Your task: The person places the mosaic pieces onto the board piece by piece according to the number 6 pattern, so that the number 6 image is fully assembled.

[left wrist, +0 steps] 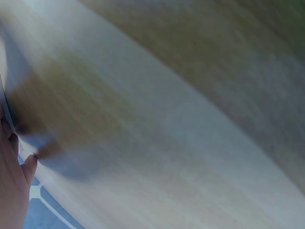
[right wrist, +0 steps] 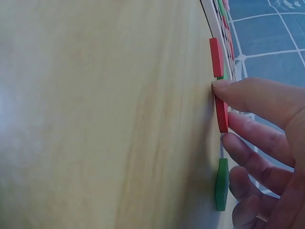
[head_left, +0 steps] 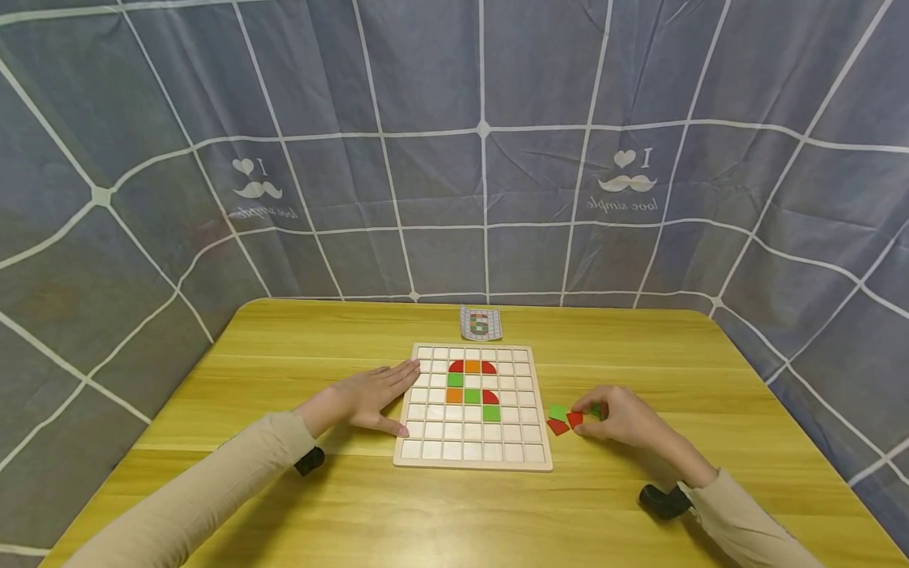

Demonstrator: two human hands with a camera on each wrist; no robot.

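A wooden grid board lies in front of me, with red rounded-corner tiles and orange and green square tiles set in some cells. My left hand rests at its left edge, fingers stretched along the frame and thumb near the lower left side. To the right of the board, my right hand pinches a red tile between thumb and fingers, low over the table. Beside it lie another red tile and a green tile. One more green tile sits under the curled fingers.
A small printed pattern card lies behind the board near the table's far edge. The wooden table is bordered by a grey curtain with white lines. Dark wrist devices show under both sleeves.
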